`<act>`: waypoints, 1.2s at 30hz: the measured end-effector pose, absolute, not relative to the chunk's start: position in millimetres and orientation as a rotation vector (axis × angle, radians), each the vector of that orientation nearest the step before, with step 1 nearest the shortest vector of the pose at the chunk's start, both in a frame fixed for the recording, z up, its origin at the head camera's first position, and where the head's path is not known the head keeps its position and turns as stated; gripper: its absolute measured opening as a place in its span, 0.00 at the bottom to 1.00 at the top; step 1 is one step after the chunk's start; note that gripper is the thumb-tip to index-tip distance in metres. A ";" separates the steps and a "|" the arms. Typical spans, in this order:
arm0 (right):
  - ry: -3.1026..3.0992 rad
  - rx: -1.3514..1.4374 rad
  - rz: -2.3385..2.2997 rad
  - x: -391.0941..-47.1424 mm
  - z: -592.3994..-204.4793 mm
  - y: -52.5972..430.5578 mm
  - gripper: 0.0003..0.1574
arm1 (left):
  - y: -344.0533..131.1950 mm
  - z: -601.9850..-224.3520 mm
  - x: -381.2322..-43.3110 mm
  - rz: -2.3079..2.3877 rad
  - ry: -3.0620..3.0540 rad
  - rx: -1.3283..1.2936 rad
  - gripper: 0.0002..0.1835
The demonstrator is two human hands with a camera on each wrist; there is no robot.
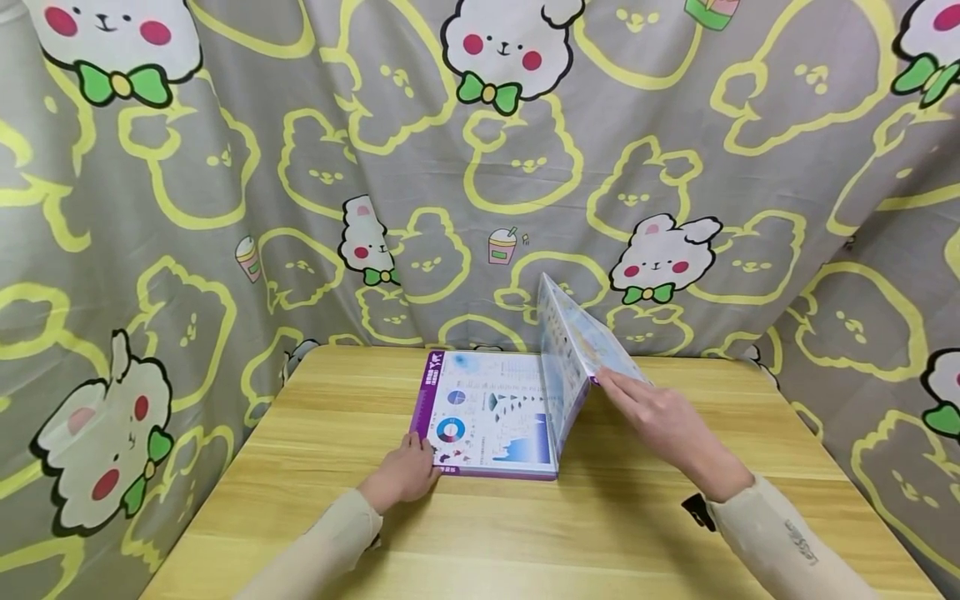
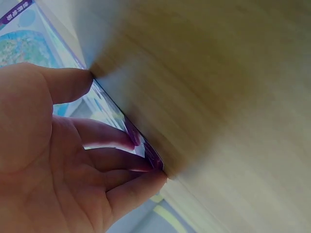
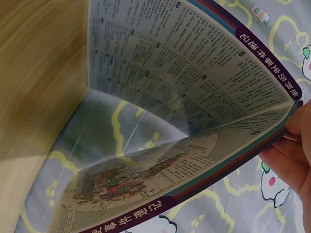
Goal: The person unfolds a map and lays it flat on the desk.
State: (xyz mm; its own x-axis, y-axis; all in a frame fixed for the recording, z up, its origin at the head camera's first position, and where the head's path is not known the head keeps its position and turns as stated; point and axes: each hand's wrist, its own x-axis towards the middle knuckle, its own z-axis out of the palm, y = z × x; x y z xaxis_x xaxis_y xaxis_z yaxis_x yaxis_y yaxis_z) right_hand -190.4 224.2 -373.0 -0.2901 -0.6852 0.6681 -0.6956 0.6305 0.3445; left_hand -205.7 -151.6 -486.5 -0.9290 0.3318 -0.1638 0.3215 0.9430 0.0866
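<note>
A folding printed study chart [image 1: 517, 392] with purple borders lies partly flat on the table, showing diagrams and a blue graph. Its right part stands raised as a peaked, folded panel [image 1: 562, 358]. My left hand [image 1: 405, 471] rests at the flat part's near left corner; in the left wrist view its fingertips [image 2: 156, 167] touch the purple edge. With thumb and fingers, my right hand [image 1: 660, 417] pinches the raised panel's near upper corner. Text and a map show on the spread inner faces [image 3: 146, 63] in the right wrist view.
The wooden table [image 1: 330, 417] extends around the chart. Behind it and along both sides hangs a grey curtain [image 1: 420, 167] with cartoon animals. A small black piece [image 1: 699, 512] shows beside the right sleeve cuff.
</note>
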 end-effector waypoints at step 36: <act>-2.048 1.028 0.005 -186.8 -385.5 258.0 0.33 | -185.3 -485.9 -205.6 0.168 2.918 0.466 0.32</act>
